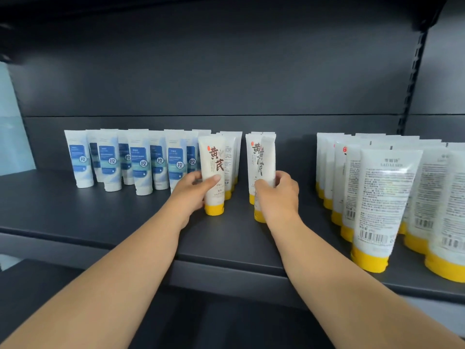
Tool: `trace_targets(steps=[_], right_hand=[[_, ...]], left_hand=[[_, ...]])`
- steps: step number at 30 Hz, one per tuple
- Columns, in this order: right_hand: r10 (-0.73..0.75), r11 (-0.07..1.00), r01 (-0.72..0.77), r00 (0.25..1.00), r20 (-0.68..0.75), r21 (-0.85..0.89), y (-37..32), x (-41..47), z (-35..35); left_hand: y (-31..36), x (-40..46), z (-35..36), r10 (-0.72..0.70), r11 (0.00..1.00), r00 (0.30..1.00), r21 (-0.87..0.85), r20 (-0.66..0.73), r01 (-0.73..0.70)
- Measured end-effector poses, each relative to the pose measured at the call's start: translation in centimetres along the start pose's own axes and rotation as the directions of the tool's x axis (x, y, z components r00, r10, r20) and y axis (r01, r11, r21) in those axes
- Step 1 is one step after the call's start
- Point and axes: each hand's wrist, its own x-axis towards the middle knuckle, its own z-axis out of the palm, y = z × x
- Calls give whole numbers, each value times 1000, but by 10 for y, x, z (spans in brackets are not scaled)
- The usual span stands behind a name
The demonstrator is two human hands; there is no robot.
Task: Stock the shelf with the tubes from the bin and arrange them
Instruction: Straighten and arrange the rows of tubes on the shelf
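Observation:
On the dark shelf (pixel 100 212) my left hand (pixel 193 192) grips a white tube with a yellow cap (pixel 214 172), standing cap-down at the front of a short row of like tubes (pixel 232 157). My right hand (pixel 276 195) grips a second yellow-capped tube (pixel 266 162), turned partly sideways, in front of another short row (pixel 253 157). Both held tubes stand on the shelf. The bin is out of view.
Blue-and-white tubes (pixel 110 159) stand in rows at the left. A large block of yellow-capped tubes (pixel 385 197) with back labels facing me fills the right. A bare gap (pixel 297 167) lies between the middle rows and the right block. A lower shelf (pixel 50 285) sits below.

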Motion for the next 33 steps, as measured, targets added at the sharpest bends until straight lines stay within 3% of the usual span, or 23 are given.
trace_targets(steps=[5, 10, 17, 27, 33], right_hand=[[-8, 999, 8, 1000, -6, 38, 0, -1, 0], [82, 975, -87, 996, 36, 206, 1, -1, -6], [76, 965, -103, 990, 119, 242, -2, -3, -5], [47, 991, -57, 996, 79, 124, 2, -3, -4], [10, 999, -17, 989, 151, 44, 0, -8, -1]], left_hand=[[-1, -2, -2, -20, 996, 999, -91, 39, 23], [-1, -3, -3, 16, 992, 1000, -122, 2, -16], [-2, -4, -2, -5, 989, 997, -148, 76, 16], [1, -10, -1, 21, 985, 994, -172, 103, -3], [5, -16, -8, 6, 980, 993, -197, 115, 17]])
